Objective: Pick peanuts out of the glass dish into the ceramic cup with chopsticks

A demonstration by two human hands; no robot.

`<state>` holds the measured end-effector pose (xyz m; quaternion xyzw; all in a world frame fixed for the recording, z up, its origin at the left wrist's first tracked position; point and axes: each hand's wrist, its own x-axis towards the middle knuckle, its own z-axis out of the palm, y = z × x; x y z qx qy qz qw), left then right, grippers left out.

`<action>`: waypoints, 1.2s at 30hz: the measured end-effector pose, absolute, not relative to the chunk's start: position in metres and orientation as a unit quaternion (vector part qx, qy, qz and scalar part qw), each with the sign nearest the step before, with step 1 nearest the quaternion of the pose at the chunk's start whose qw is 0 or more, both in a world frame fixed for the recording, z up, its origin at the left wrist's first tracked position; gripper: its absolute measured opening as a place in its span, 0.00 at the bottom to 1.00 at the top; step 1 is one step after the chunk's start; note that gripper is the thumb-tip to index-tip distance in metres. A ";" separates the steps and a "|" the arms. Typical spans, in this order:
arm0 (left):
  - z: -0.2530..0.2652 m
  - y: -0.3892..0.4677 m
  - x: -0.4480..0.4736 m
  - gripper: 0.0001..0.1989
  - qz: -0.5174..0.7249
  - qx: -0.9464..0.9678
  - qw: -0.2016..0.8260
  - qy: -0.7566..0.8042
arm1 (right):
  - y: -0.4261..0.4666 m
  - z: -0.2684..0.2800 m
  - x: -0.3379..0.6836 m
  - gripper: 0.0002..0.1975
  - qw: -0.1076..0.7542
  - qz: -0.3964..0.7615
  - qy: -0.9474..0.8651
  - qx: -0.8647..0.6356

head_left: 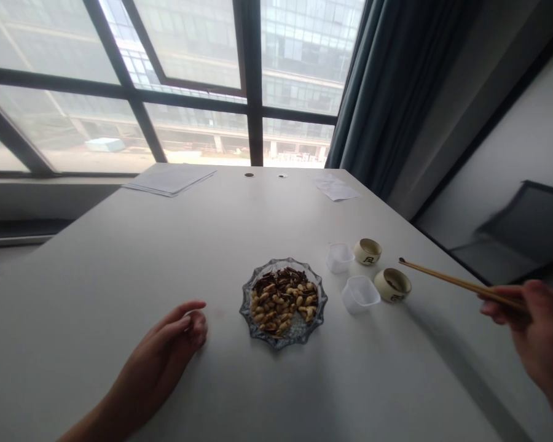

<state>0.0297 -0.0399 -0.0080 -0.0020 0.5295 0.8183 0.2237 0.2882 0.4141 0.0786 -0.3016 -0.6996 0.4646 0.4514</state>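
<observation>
At the tips of chopsticks (461, 282), a dark, indistinct speck (402, 260).

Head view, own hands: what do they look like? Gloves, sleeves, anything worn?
Bare left human hand: no glove, watch or sleeve visible. Bare right human hand: likewise no glove, watch or sleeve visible, though the frame edge crops it. Rings: too unclear to rule out.

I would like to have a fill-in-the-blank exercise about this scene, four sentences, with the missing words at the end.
1. The right hand holds chopsticks, with a small dark piece at their ____.
2. In this picture, the glass bowl lies to the ____ of the left hand.
3. Inside the bowl, the ____ pieces lie mostly at the far side.
4. Beside two plastic containers stand ____ ceramic cups.

Missing words: tips; right; dark; two.
</observation>
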 end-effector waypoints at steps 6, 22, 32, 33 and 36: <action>-0.009 -0.041 0.028 0.15 0.812 -0.020 0.220 0.541 | 0.422 0.049 0.295 0.14 0.432 0.471 -0.677 -0.365; -0.010 -0.041 0.029 0.12 0.828 0.007 0.224 0.514 | 0.308 0.108 0.227 0.15 0.248 0.478 -0.839 -0.073; -0.011 -0.040 0.031 0.10 0.839 0.011 0.225 0.495 | 0.267 0.096 0.175 0.20 0.061 0.391 -0.917 0.055; -0.011 -0.041 0.031 0.10 0.839 0.015 0.226 0.495 | 0.266 0.097 0.175 0.19 0.054 0.400 -0.912 0.068; -0.012 -0.040 0.031 0.09 0.838 0.024 0.226 0.496 | 0.265 0.101 0.179 0.16 0.021 0.420 -0.901 0.107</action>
